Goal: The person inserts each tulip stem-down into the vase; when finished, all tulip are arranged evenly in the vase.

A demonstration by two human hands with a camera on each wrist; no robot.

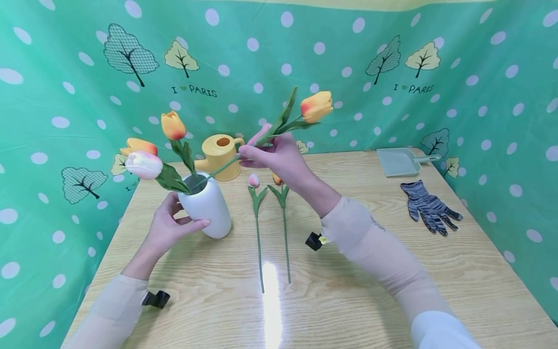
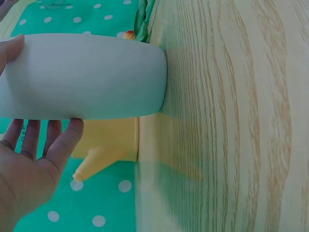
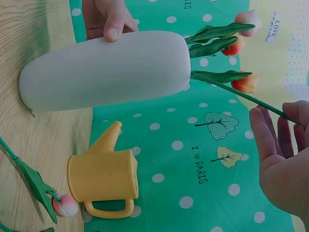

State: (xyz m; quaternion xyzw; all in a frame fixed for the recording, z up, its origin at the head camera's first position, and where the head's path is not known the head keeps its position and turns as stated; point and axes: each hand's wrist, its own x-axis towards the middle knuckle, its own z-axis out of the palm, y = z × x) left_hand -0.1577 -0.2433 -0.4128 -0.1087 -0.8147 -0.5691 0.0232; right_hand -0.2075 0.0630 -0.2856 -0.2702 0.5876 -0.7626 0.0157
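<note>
White vase (image 1: 207, 213) braced, orange tulip (image 1: 317, 106) slanting to its mouth

From my end both hands are occupied; left hand (image 1: 172, 223) grips the vase, thumb on one side, fingers on the other, probably to steady it and angle its mouth toward the stem (image 1: 224, 166); vase looks leaned, can't tell if its base sits flat; right hand (image 1: 279, 157) pinches the tulip's stem, likely for control beside the three blooms (image 1: 144, 165) already in there; a pink tulip (image 1: 253, 180) and a second orange one (image 1: 283, 194) lie side by side on the tabletop (image 1: 209, 295), stems toward me, I'd guess for easy pick-up.

Position: held flower sits above and right of the right hand; its stem runs down-left to the vase mouth, above the left hand; loose pair lies between my two forearms; watering can (image 1: 220, 157) just behind the vase; dustpan (image 1: 397, 162) and glove (image 1: 429, 206) well apart, far right.
</note>
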